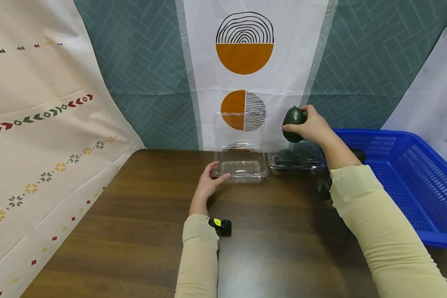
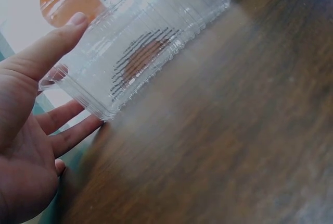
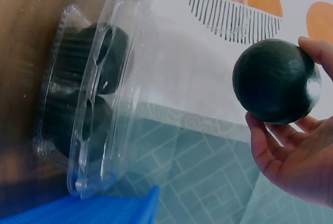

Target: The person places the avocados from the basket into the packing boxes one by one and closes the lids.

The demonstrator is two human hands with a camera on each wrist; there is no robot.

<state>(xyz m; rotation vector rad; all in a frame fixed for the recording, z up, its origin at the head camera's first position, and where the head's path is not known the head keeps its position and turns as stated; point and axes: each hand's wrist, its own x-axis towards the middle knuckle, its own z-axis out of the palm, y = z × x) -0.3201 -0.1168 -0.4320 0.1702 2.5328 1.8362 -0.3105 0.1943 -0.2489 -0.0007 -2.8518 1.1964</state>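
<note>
My right hand (image 1: 314,126) holds a dark green avocado (image 1: 293,124) between thumb and fingers, raised above a clear plastic clamshell box (image 1: 297,167). Inside that box, in the right wrist view, sit two dark avocados (image 3: 106,60). To its left stands a second clear clamshell box (image 1: 242,167) with its lid (image 1: 239,128) raised and nothing inside its tray. My left hand (image 1: 207,182) rests at this box's front left corner. In the left wrist view the thumb (image 2: 54,44) lies across the front rim and the straight fingers (image 2: 78,133) lie along the left side.
A blue plastic basket (image 1: 413,198) stands on the right, with a dark avocado (image 1: 359,155) at its left end, partly hidden by my right arm. Patterned cloth (image 1: 152,74) hangs behind the brown wooden table (image 1: 134,231), and cream cloth (image 1: 59,157) drapes at left.
</note>
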